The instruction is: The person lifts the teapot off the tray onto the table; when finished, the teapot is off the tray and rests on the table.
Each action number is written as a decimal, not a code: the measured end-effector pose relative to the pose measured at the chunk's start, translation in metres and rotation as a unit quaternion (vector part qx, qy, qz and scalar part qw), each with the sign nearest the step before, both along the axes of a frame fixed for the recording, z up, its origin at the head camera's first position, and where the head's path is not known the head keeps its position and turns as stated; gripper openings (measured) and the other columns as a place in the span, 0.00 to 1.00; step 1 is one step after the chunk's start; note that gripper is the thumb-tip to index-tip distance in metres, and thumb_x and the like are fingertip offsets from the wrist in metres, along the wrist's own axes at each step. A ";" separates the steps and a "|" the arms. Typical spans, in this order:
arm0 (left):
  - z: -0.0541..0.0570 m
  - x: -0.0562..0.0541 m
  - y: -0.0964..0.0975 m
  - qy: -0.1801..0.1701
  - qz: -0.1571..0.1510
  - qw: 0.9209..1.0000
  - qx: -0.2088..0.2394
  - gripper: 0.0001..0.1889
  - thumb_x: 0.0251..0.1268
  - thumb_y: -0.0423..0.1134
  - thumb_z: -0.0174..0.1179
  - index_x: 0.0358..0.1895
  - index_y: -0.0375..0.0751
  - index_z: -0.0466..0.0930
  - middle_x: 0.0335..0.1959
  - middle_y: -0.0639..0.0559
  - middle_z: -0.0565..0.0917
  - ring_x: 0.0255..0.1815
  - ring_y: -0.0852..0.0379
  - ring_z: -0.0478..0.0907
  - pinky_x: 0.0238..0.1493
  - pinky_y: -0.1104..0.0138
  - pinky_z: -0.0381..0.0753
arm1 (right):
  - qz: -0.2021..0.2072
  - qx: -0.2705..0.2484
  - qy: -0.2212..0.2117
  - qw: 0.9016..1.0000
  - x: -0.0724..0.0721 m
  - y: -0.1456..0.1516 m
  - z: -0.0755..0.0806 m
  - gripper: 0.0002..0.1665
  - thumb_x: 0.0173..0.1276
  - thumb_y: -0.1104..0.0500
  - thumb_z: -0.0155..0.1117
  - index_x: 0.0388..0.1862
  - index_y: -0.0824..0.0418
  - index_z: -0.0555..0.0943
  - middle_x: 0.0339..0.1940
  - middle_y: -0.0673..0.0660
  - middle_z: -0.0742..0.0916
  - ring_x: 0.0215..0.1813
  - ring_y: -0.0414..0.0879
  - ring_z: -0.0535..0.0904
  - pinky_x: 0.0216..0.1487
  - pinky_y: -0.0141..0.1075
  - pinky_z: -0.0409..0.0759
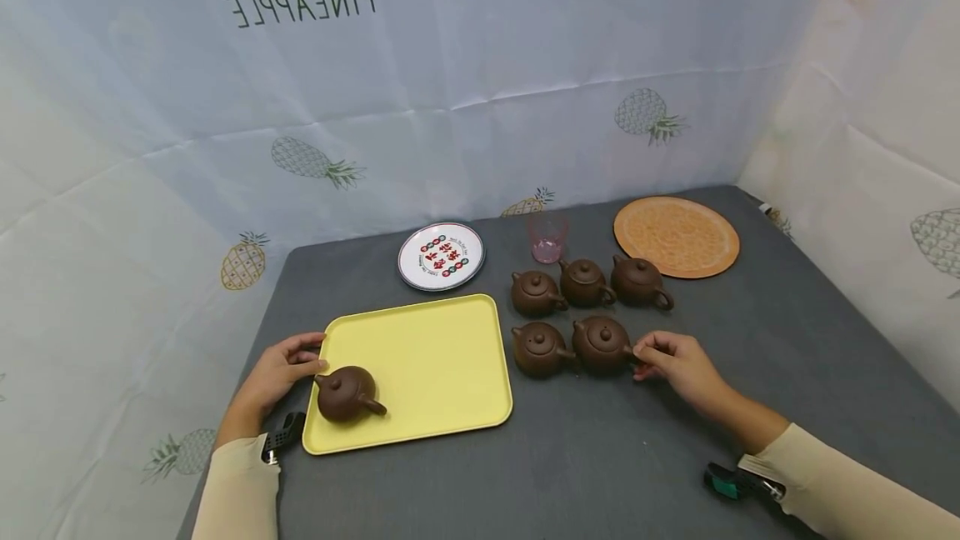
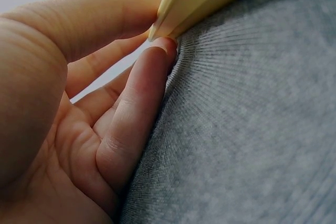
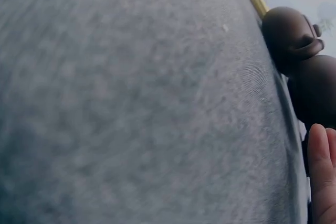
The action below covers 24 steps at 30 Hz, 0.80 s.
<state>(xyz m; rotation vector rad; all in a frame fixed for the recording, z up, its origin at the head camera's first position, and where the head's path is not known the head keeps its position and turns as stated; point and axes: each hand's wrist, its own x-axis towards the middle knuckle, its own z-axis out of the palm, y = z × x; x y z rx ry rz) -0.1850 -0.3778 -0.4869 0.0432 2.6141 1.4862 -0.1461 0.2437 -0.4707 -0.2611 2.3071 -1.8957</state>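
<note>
At the left rim of a yellow tray, my left hand pinches the edge; in the left wrist view the thumb lies on the rim and fingertips sit at its underside. One brown teapot stands on the tray's left part, its handle toward the lower right. To the tray's right, my right hand pinches the handle of a brown lidded teapot, which stands on the table. A second teapot sits close beside it on the left. The right wrist view shows fingers by the held teapot, the handle grip hidden.
Behind these, a row of three more brown teapots stands close together. A pink glass, a white patterned plate and a round orange-brown mat lie farther back. Grey cloth covers the table; pineapple-print curtains hang around it.
</note>
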 end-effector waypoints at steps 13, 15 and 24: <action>0.027 0.011 0.018 -0.004 0.001 1.000 -0.007 0.29 0.61 0.31 0.67 0.64 0.24 0.69 0.40 0.37 0.83 0.37 0.60 0.79 0.39 0.72 0.75 | -0.008 0.019 -0.018 1.000 -0.002 0.003 -0.008 0.13 0.74 0.65 0.54 0.41 0.79 0.77 0.38 0.67 0.82 0.36 0.54 0.83 0.38 0.41 0.82; 0.031 0.013 0.021 -0.002 -0.002 1.000 -0.007 0.29 0.61 0.31 0.67 0.63 0.23 0.69 0.40 0.37 0.83 0.37 0.61 0.79 0.38 0.72 0.75 | -0.007 0.019 -0.020 1.000 -0.003 0.004 -0.008 0.14 0.75 0.65 0.54 0.41 0.79 0.76 0.38 0.67 0.82 0.36 0.54 0.83 0.38 0.41 0.82; 0.030 0.013 0.020 -0.006 0.001 1.000 -0.005 0.29 0.61 0.31 0.67 0.64 0.24 0.69 0.41 0.37 0.83 0.37 0.61 0.79 0.39 0.72 0.75 | 0.003 0.081 -0.009 0.997 -0.006 0.008 -0.004 0.15 0.73 0.59 0.59 0.40 0.73 0.79 0.37 0.63 0.83 0.33 0.51 0.83 0.36 0.40 0.82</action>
